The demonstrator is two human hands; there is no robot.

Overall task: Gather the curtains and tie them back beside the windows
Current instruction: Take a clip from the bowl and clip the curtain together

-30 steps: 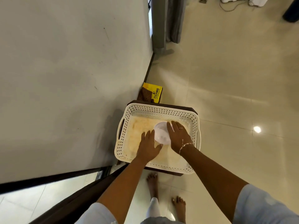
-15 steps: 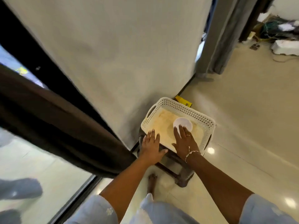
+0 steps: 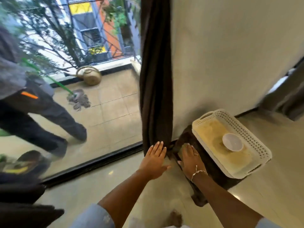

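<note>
Curtain: dark, bunched into a column between window and wall.
Left hand: fingers straight, tips at the curtain's lower end (contact unclear), gripping nothing.
Right hand: flat, ungripping, over the stool, beside the tray.

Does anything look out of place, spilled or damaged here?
Nothing spilled or broken. The cream tray has yellow-brown blotches on its floor around the white bowl, like staining. The dark curtain hangs gathered beside the window, no tie visible, the left hand flat against its lower end.
</note>
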